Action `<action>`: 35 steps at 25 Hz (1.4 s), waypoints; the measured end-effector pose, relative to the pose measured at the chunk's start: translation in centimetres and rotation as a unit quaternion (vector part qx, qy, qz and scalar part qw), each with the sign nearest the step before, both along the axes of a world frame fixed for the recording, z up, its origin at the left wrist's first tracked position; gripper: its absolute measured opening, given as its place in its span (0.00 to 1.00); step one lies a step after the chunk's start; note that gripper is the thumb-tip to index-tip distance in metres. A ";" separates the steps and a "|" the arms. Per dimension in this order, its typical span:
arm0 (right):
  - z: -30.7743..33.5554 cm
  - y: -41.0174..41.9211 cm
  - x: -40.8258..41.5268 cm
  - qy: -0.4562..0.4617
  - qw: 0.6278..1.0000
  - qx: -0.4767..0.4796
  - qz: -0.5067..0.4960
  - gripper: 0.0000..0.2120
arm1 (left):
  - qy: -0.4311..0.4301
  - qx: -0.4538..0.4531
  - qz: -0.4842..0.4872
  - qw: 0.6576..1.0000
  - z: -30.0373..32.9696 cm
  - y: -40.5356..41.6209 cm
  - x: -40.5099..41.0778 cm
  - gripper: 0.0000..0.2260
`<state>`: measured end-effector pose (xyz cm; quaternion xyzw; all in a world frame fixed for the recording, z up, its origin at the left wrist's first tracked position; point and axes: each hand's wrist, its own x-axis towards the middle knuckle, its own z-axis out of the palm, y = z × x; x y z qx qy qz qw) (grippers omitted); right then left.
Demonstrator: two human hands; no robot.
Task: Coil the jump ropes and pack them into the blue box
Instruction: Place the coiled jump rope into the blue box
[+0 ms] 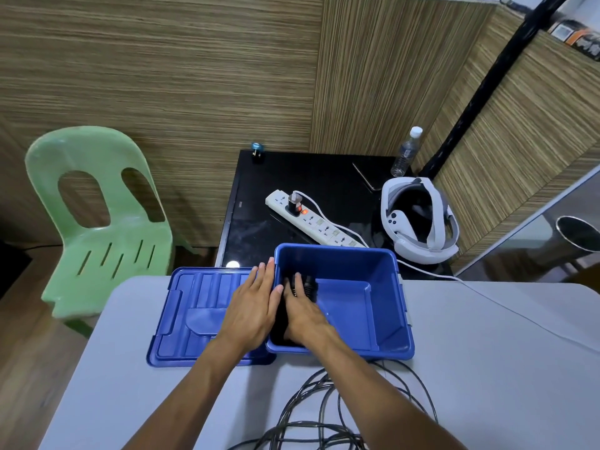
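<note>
Your right hand (303,315) presses flat, fingers spread, on a coiled jump rope (302,284) in the left end of the blue box (389,319), mid-frame; your left hand (256,303) rests open against its wall, gripping nothing. One rope looks packed; loose ropes (324,414) still wait on the worktop (487,368), bottom centre. No writing is legible.
</note>
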<state>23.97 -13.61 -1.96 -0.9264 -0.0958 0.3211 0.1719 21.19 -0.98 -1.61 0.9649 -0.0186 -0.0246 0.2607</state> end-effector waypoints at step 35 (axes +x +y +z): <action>1.4 -6.1 -0.1 -0.061 0.989 -0.104 -0.087 0.40 | -0.020 0.043 0.024 0.999 1.3 -2.1 -0.1 0.38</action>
